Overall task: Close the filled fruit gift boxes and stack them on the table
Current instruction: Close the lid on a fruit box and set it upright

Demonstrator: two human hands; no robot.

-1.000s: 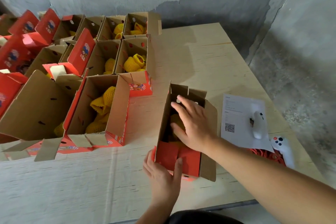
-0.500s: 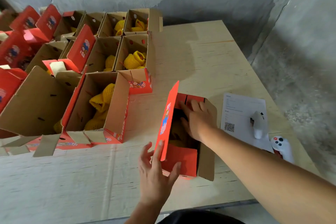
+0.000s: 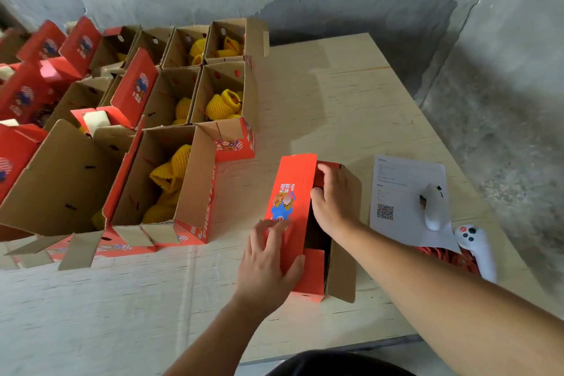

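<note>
A red fruit gift box [image 3: 314, 272] stands near the table's front edge. Its long red lid flap [image 3: 293, 192] with a printed picture is folded partway over the opening. My left hand [image 3: 268, 262] lies on the near end of that flap, fingers straight on top and thumb against its edge. My right hand [image 3: 335, 198] rests over the dark opening beside the flap, fingers curled down onto the far end flap. The brown right flap [image 3: 345, 272] still stands out. The box's contents are hidden.
Several open boxes [image 3: 164, 180] with yellow net-wrapped fruit fill the left of the plywood table [image 3: 320, 94]. A printed sheet [image 3: 396, 189] with a white controller [image 3: 433, 207] lies to the right, a second controller [image 3: 476, 247] and red netting beside it. Concrete walls behind.
My left hand lifted the long red flap from the box's left side and swung it over the opening. My right hand moved from inside the box to its far end flap.
</note>
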